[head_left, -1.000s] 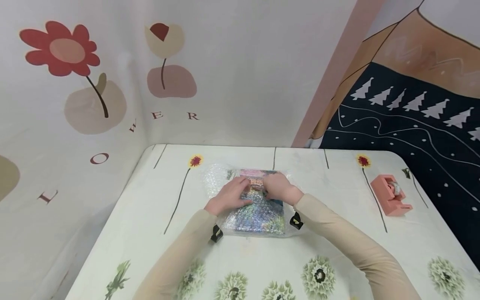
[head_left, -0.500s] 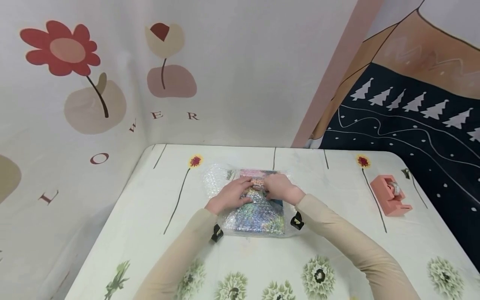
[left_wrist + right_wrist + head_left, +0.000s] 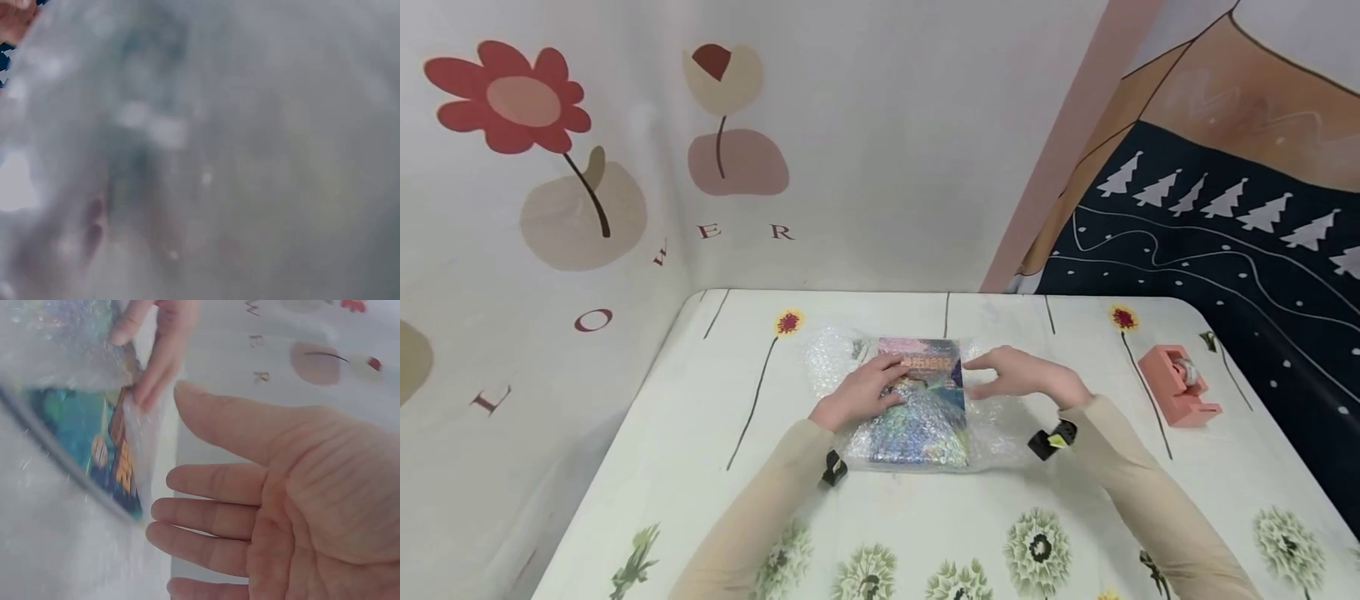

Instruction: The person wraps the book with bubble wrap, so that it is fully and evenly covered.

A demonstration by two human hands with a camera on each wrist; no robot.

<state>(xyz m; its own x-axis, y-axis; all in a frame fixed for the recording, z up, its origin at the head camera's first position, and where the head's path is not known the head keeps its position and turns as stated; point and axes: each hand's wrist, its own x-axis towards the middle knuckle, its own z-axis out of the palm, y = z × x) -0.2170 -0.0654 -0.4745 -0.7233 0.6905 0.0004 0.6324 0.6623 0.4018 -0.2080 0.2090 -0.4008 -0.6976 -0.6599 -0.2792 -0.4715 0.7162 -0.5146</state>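
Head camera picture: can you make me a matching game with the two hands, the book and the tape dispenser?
1. left hand
2. right hand
3. book
4. tape dispenser

A. pink, on the right side of the table
B. resting on the book
C. colourful, with bubble wrap over part of it
D. at the book's right edge, holding nothing

Pairs: 1-B, 2-D, 3-C, 4-A

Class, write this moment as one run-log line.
left hand: rests on bubble wrap over book | right hand: empty, beside book's right edge | tape dispenser: on table, farther right
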